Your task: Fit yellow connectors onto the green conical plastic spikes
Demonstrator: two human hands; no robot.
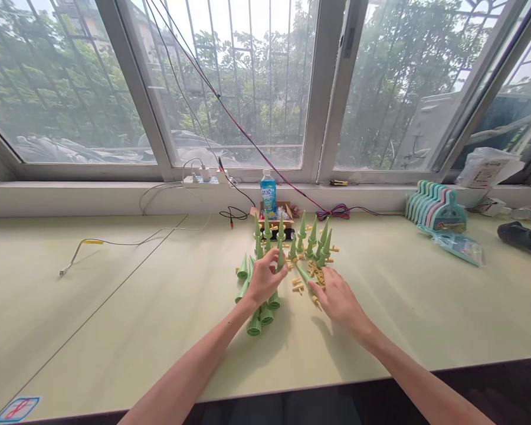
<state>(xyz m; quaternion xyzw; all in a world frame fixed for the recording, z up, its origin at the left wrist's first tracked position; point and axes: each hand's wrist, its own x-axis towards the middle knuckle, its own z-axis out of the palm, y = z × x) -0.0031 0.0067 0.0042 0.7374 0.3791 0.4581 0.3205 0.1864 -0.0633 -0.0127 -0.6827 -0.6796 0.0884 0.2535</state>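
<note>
My left hand (265,276) is closed around a green plastic cone spike (280,257), its tip pointing up. Beneath and beside that hand lie several more green cones (253,326) with hollow, threaded wide ends toward me. My right hand (340,298) reaches into a small heap of yellow T-shaped plastic fittings (315,270), thumb and fingertips apart; its fingertips are partly hidden among the pieces. A loose green cone (305,273) lies by its thumb. Behind both hands, several cones stand upright (312,237), many with yellow fittings sticking out sideways.
A blue-labelled bottle (268,195) and a small cardboard box (287,211) stand at the back, with a dark phone-like object (272,234) in front. Bundled cables (336,211) lie near the sill. Pastel hanger-like items (438,206) and a black strap-like object (523,237) are at right.
</note>
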